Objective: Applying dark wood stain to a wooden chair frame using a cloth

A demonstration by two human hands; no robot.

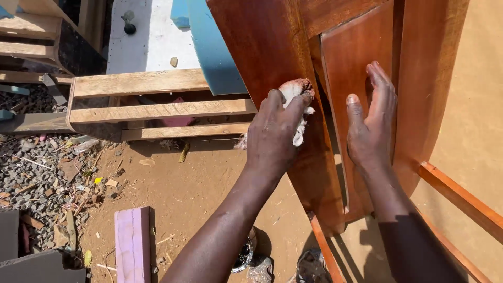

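My left hand (276,135) presses a white rag (293,97) with a reddish stained tip against a glossy reddish-brown wooden panel (272,57) of a furniture piece. The rag sits under my fingers at the panel's right edge. My right hand (369,123) lies flat, fingers together, on the neighbouring stained panel (346,57), steadying it. A curved stained board (429,78) runs just right of that hand. Lighter orange rails (461,199) of the same frame extend below right.
A bare wooden pallet (141,105) lies to the left on sandy ground. Blue foam (209,47) and a white sheet (152,36) sit behind it. Gravel and scraps (42,167) cover the far left. A pink block (133,243) lies near my left forearm.
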